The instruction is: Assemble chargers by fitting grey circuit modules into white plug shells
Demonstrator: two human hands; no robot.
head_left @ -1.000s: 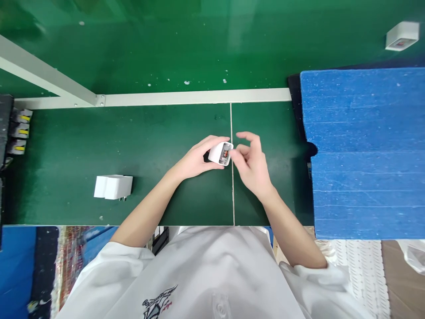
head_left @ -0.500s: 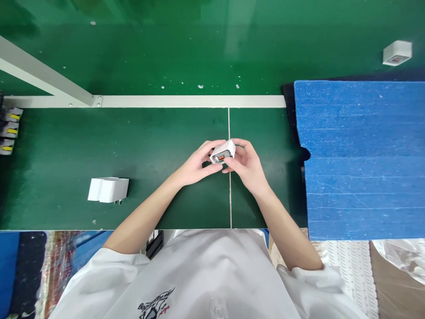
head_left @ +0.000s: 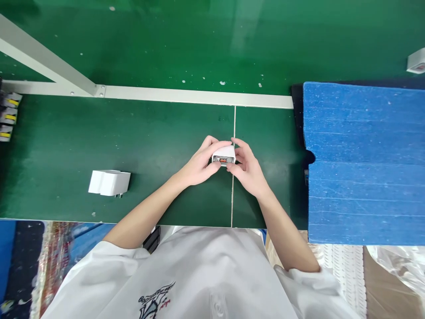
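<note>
A small white charger housing (head_left: 224,155) with its open end facing me, orange and metal parts visible inside, is held above the green bench between both hands. My left hand (head_left: 199,165) grips it from the left with curled fingers. My right hand (head_left: 247,168) closes on its right side, thumb and fingers pinching the shell.
Two white charger bodies (head_left: 109,183) lie together on the green mat (head_left: 149,141) at the left. A thick blue foam block (head_left: 363,161) fills the right side. Small yellow-tagged parts (head_left: 8,116) sit at the far left edge. Another white housing (head_left: 416,61) lies far right. A white rail (head_left: 166,94) crosses the bench.
My right hand, open beside the housing a second ago, has closed onto its right side. The housing has turned so its open end faces me more squarely.
</note>
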